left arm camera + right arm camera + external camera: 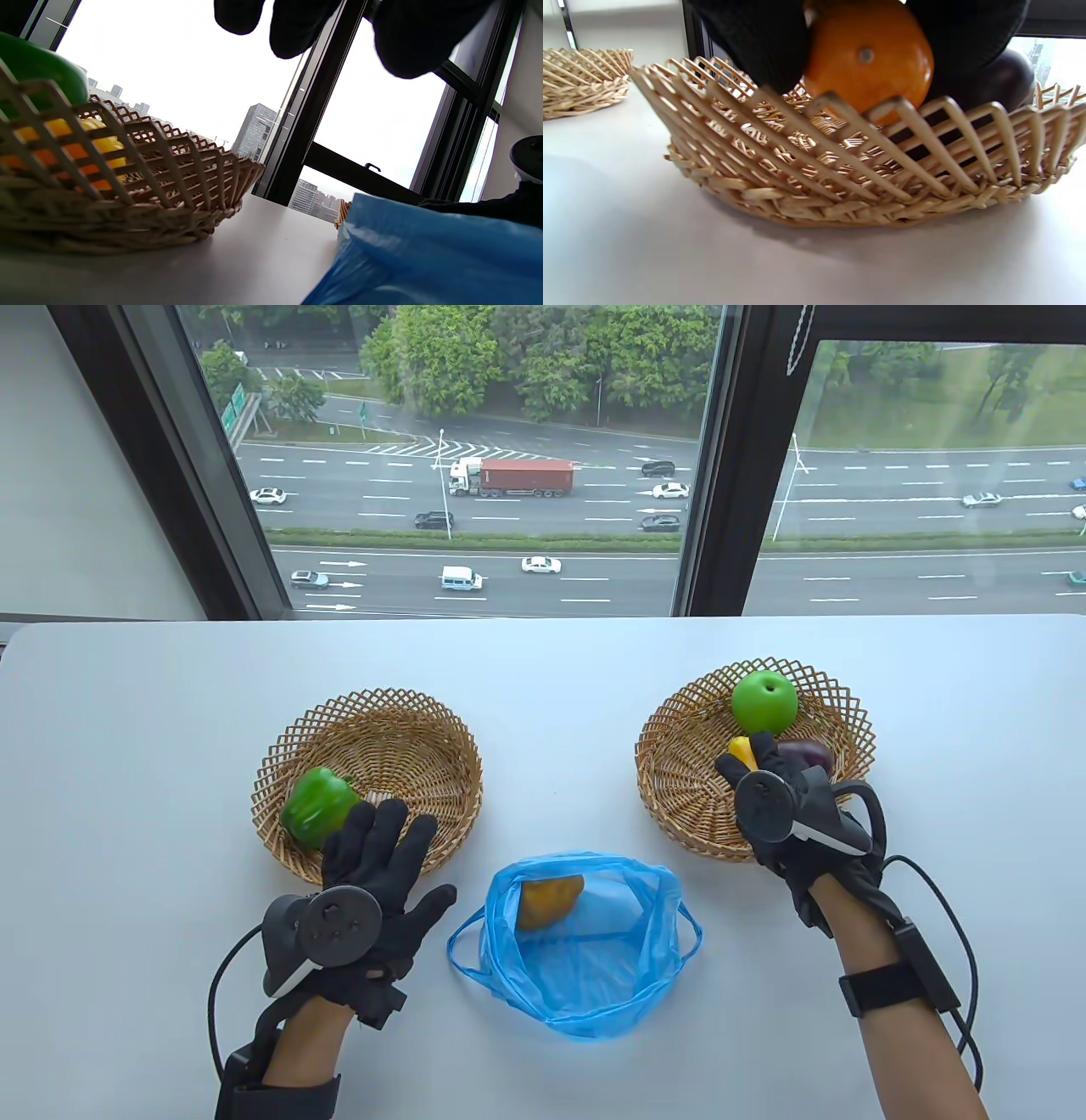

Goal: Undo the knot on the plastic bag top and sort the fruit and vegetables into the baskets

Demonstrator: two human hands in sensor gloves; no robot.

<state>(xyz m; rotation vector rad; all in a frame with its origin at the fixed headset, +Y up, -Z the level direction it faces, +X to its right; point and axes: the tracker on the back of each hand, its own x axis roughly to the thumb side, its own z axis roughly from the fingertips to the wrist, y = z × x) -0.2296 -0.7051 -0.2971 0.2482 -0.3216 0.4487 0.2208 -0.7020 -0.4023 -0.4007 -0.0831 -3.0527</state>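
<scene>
The right hand [776,806] cups a smooth, firm orange fruit [869,59] over the right woven wicker basket [679,802], while the left hand [373,891] hovers empty, fingers spread. The thin blue plastic bag [585,976] lies open, limp and slippery; best pinched by its loop handles.

White counter [543,678], window behind. Left basket [399,729]: green pepper [318,806] at its lower-left wall. Left hand [373,899] flat, fingers [386,831] straight over the basket's near rim. Right basket [679,780]: green apple [764,701], dark eggplant [806,753]. Right hand [785,806] holds a yellow-orange fruit [741,750] there. Blue bag [585,959] lies open at lower centre, one orange-yellow item [550,900] inside.
</scene>
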